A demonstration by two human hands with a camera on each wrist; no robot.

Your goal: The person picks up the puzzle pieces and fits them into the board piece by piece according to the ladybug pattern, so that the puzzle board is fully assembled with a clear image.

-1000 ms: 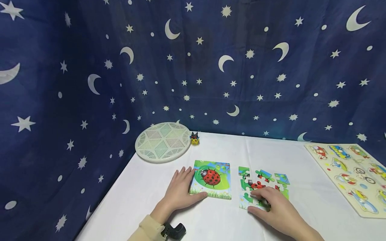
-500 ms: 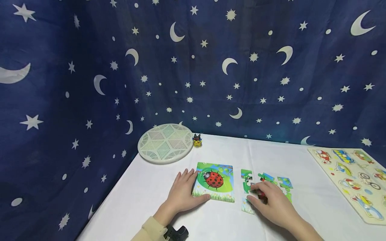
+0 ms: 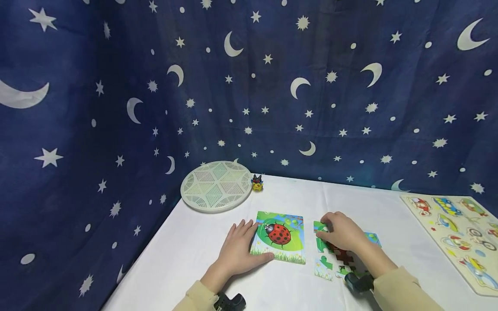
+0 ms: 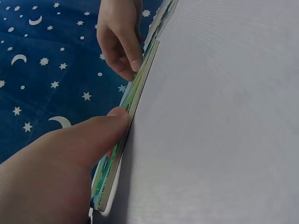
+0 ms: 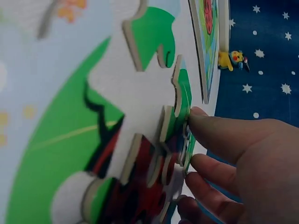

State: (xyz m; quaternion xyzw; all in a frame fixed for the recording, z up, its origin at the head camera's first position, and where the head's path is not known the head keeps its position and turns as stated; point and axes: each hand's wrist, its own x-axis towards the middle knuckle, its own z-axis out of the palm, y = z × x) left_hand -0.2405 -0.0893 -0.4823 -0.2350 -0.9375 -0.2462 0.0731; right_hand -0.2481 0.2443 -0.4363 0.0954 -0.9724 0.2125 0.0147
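In the head view, a square picture board [image 3: 280, 237] with a red ladybug lies flat on the white table. My left hand [image 3: 241, 252] rests at its left side, fingers extended, the thumb along its lower edge. To its right lie loose jigsaw pieces [image 3: 324, 268] of a matching ladybug picture, with gaps between some. My right hand [image 3: 342, 231] is over the upper left pieces and hides several. In the right wrist view, its curled thumb and fingers [image 5: 215, 170] pinch a green puzzle piece [image 5: 190, 151] beside red and black ladybug pieces [image 5: 140, 191].
A round, pale game board [image 3: 215, 185] stands at the back left, with a small yellow figurine [image 3: 256, 182] next to it. A wooden peg puzzle [image 3: 457, 237] with vehicle pictures lies at the right. A dark blue star-and-moon curtain [image 3: 272, 77] hangs behind the table.
My right hand has moved from the middle of the loose pieces up to the upper left ones, uncovering lower pieces. My left hand stays at the picture board. The head view has shifted slightly.
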